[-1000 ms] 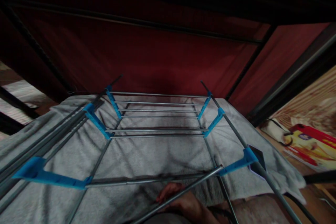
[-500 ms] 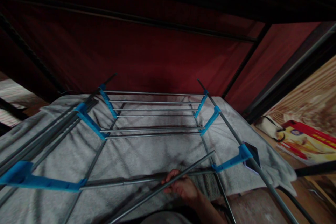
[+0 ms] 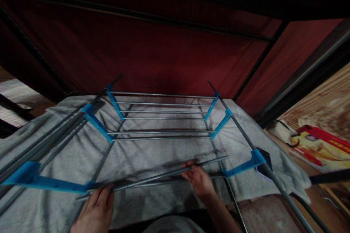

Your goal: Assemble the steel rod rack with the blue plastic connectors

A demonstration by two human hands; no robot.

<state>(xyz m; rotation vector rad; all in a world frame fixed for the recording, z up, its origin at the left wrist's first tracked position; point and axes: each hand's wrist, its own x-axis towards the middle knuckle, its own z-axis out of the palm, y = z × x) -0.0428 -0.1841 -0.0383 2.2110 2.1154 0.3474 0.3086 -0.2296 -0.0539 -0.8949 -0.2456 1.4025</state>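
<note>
A loose grey metal tube (image 3: 153, 178) lies slanted across the near side of a half-built rack, its right end higher. My left hand (image 3: 95, 209) is closed around it near its left end, beside a blue plastic bracket (image 3: 58, 185). Farther right, my right hand (image 3: 201, 181) holds the same tube with thumb and fingers, short of its free right end. Another crossbar (image 3: 169, 181) runs just behind and below it, reaching the right blue bracket (image 3: 243, 165). Several crossbars (image 3: 161, 138) join the brackets at the far end.
The rack rests on a grey blanket (image 3: 153, 153). Several spare tubes (image 3: 54, 147) lie along the left. A phone (image 3: 266, 169) sits under the right side rail. Beyond the bed stand dark red curtains (image 3: 164, 58); a red and yellow box (image 3: 319, 147) lies at right.
My left hand has come into view and grips the tube's left end. The tube has swung from a steep slant to nearly level. My right hand has shifted slightly right and away.
</note>
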